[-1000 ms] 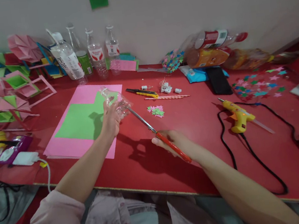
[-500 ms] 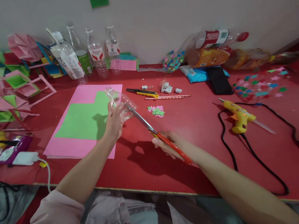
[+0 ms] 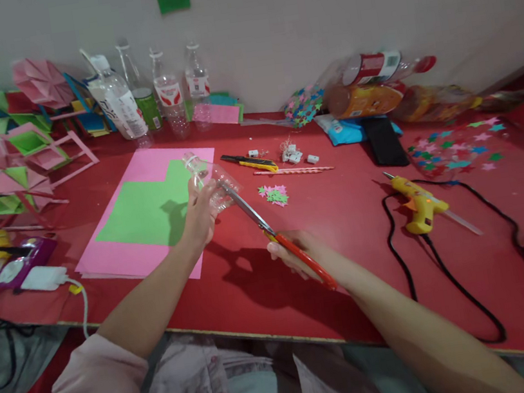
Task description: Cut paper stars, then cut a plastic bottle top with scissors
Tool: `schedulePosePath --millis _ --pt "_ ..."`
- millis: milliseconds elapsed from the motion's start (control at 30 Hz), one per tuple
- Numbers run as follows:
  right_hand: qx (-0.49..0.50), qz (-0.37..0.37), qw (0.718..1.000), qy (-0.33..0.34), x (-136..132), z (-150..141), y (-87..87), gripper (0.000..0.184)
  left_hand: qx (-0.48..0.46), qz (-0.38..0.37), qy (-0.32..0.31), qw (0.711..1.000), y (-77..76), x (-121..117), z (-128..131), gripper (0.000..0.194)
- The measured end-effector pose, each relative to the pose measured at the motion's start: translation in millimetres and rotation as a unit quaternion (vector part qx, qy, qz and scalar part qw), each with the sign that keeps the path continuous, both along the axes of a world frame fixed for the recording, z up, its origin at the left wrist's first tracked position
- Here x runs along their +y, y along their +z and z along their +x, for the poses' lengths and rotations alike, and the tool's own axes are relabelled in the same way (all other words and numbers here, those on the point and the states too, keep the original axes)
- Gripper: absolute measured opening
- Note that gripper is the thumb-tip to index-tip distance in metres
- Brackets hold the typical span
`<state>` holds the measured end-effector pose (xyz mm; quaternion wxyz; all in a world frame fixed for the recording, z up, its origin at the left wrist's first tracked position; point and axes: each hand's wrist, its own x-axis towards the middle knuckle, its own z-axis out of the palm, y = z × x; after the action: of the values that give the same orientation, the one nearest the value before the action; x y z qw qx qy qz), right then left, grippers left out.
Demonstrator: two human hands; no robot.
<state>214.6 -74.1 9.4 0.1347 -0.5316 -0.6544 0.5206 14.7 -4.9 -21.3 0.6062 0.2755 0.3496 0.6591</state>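
The left hand (image 3: 202,214) is closed around a clear plastic bottle piece (image 3: 222,192), its neck tilted up and away, its wide end turned toward the right hand (image 3: 302,254). The right hand grips the red handles of the scissors (image 3: 266,224), whose blades reach across to the wide end of the piece.

Beneath and left of the left hand, a green sheet (image 3: 140,215) lies on pink paper (image 3: 105,261) on the red counter (image 3: 265,287). Beyond the hands are 1 yellow-and-black cutter (image 3: 250,162), 1 striped straw (image 3: 293,171), small white pieces (image 3: 291,153) and a little pile of pink and green stars (image 3: 273,195).

Farther off, beyond the left hand, 4 clear bottles (image 3: 170,99) stand upright near the wall, with a green can (image 3: 147,108) among them. To the right of the right hand lies 1 yellow glue gun (image 3: 418,204) with a black cord; beyond it are a black phone (image 3: 385,142) and a blue packet (image 3: 343,130). Folded paper models (image 3: 16,150) sit well left of both hands.
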Motion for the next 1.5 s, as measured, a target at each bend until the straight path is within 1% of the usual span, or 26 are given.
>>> schedulePosePath --millis 167,367,533,833,967,1100,1200,1333,1500 --pt "0.01 -0.003 1.0 0.001 -0.7 0.2 -2.1 0.053 -0.004 -0.005 0.009 1.0 1.3 -1.5 1.6 0.056" --pt "0.031 -0.044 0.998 -0.039 -2.3 -2.8 -1.1 0.05 -0.003 -0.015 0.019 1.0 3.5 -2.3 2.3 0.067" --pt "0.018 -0.042 0.998 -0.049 -3.1 -5.5 2.8 0.051 -0.007 -0.021 0.015 1.0 1.5 -1.2 0.2 0.072" --pt "0.003 -0.022 0.999 -0.044 -3.0 -4.8 -3.6 0.05 0.013 0.012 0.008 1.0 0.7 -1.2 -0.9 0.061" --pt "0.019 -0.023 0.999 -0.041 -3.1 -5.1 -1.2 0.051 0.025 0.027 0.005 0.999 -1.3 0.4 -3.3 0.055" --pt "0.027 -0.034 0.999 -0.008 -1.0 -3.9 -1.7 0.049 0.05 0.048 0.012 0.998 -2.2 -0.1 -3.7 0.047" --pt "0.022 -0.026 0.999 0.007 0.7 -2.3 -6.4 0.047 0.06 0.055 0.001 0.997 -2.2 -1.7 -2.6 0.046" --pt "0.029 -0.027 0.999 -0.004 -0.3 -3.2 -8.2 0.047 0.064 0.067 0.0 0.996 -2.8 -1.8 -2.2 0.048" --pt "0.051 -0.042 0.996 -0.056 -4.6 -7.1 -2.1 0.046 0.065 0.064 -0.004 0.996 -3.8 -0.4 -3.0 0.052"
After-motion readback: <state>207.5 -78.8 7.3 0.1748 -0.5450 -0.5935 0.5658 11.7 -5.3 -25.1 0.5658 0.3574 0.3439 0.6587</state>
